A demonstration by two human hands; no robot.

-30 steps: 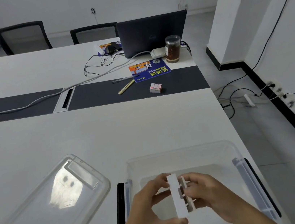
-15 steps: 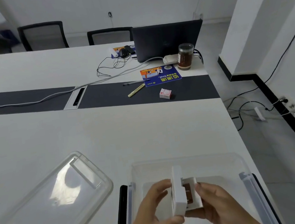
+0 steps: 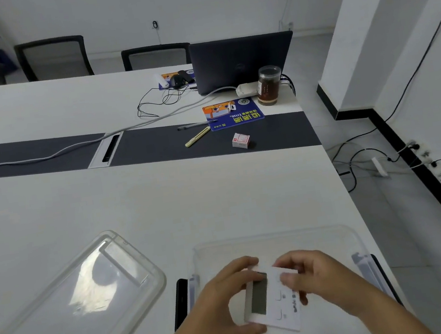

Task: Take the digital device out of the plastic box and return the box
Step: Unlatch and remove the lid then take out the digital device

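Observation:
A white digital device (image 3: 272, 301) with a grey screen and small buttons faces up at me, held above the open clear plastic box (image 3: 275, 240). My left hand (image 3: 225, 307) grips its left edge, thumb under the bottom corner. My right hand (image 3: 317, 277) pinches its upper right side. The box stands on the white table near the right front edge, with grey latches on both sides. Its clear lid (image 3: 72, 306) lies flat on the table to the left.
A dark flat object (image 3: 181, 302) lies against the box's left side. Farther back are a closed-looking laptop (image 3: 241, 60), a brown jar (image 3: 268, 85), a blue card (image 3: 233, 113), a yellow pen (image 3: 197, 137), a small red-white packet (image 3: 240, 140) and cables. The table's right edge drops to the floor.
The device was held edge-on, then showed its back; now it is turned with the screen facing up. Both hands kept hold of it over the box.

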